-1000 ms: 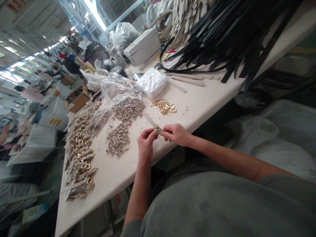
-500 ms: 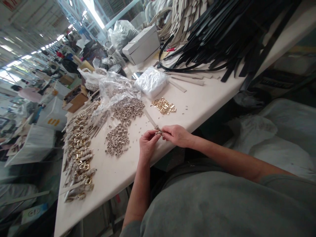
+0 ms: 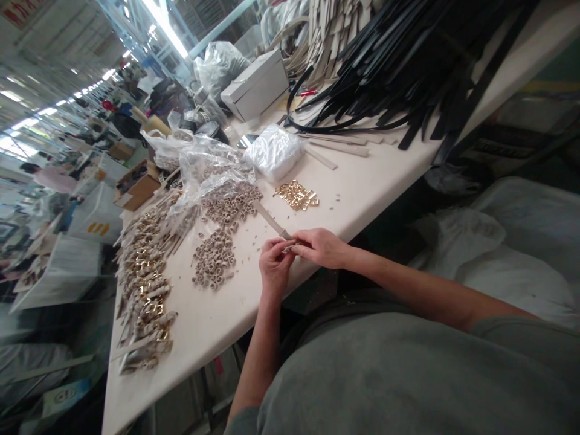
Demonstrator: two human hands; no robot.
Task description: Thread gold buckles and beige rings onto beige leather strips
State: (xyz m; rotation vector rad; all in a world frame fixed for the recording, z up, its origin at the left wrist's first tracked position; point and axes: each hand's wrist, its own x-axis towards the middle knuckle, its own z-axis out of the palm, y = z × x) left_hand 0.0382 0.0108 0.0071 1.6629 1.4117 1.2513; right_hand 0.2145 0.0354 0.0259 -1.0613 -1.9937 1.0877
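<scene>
Both my hands meet at the table's front edge around one light grey strap (image 3: 270,221), which points up and left from my fingers. My left hand (image 3: 275,261) pinches its near end, where a small pale piece shows between the fingers. My right hand (image 3: 321,246) is closed on the strap from the right, just below a small loop around it. Fine detail between the fingertips is hidden. Behind the hands lies a small pile of gold buckles (image 3: 296,196). Left of them is a heap of small grey loops (image 3: 212,260).
On the table (image 3: 203,326), straps with gold buckles (image 3: 145,272) line the left end. A clear plastic bag (image 3: 203,163), a white wrapped packet (image 3: 274,151), a white box (image 3: 256,84) and black straps (image 3: 399,66) lie farther back.
My left hand has shifted slightly right and turned, its fingers now closer to my right hand. The strap lies a little lower between them. The whole view has shifted slightly.
</scene>
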